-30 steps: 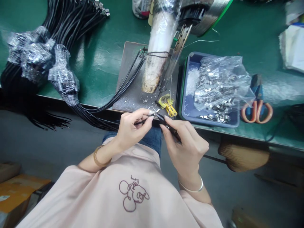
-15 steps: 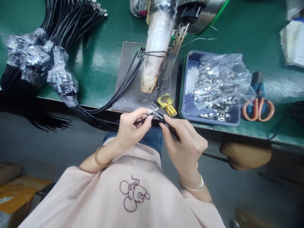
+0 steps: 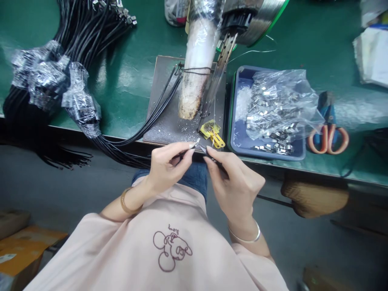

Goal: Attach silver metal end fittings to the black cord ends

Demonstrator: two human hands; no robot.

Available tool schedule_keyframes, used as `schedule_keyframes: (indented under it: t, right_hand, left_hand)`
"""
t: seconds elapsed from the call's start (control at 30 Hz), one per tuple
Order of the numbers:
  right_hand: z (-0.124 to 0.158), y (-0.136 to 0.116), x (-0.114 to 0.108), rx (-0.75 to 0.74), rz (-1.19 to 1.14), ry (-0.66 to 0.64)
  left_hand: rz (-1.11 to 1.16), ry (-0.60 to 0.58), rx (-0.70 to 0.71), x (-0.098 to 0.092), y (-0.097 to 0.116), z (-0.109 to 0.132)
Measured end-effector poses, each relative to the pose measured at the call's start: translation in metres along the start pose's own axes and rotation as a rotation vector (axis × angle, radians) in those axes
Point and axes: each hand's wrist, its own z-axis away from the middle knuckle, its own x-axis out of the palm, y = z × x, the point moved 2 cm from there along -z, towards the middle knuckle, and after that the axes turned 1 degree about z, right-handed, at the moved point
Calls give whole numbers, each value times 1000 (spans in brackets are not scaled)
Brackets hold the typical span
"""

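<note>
Near the table's front edge, my left hand pinches the end of a black cable between thumb and forefinger. At the fingertips a tiny silvery metal connector shows; how it joins the cable is too small to tell. My right hand is closed round a slim black pointed tool that looks like tweezers. The tips point left and lie at the connector, close to my left thumb. Most of the tool is hidden in my right palm. A yellow plastic piece lies just beyond the fingertips.
Wrapped bundles of black cables lie at the left. A soldering iron stands over a dark board beside a whitish wrapped rod. A blue tray holds bagged metal connectors; orange-handled scissors lie right of it.
The connector and the tool tips have shifted slightly left and tilted a little. Both hands keep their grips, and the view has moved slightly.
</note>
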Motion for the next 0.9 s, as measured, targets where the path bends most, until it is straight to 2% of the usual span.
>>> schedule_keyframes:
  t: [0.17,0.33,0.43,0.53,0.57,0.67,0.77,0.83,0.9]
  right_hand:
    - [7,11,-3,121,-197,71]
    - [15,28,-8,261,-336,197]
    - [12,46,-15,305,-269,374]
    - [9,72,-26,277,-113,641]
    - [8,82,-30,250,-98,691]
    - [7,110,-38,224,-115,714]
    - [9,126,-42,231,-107,707]
    - [11,123,-41,223,-92,738]
    - [13,106,-37,208,-51,720]
  left_hand:
    - [403,-60,-359,-4,-5,-2]
    - [588,-140,-523,-8,-6,-6]
    - [620,-158,-538,-9,-6,-7]
    - [642,-164,-532,-10,-5,-6]
    - [647,-161,-527,-10,-5,-5]
    - [646,-145,-492,-10,-6,-3]
    - [618,-129,-440,-9,-7,-1]
    - [594,-122,-426,-9,-8,1]
    - [568,-115,-429,-8,-9,2]
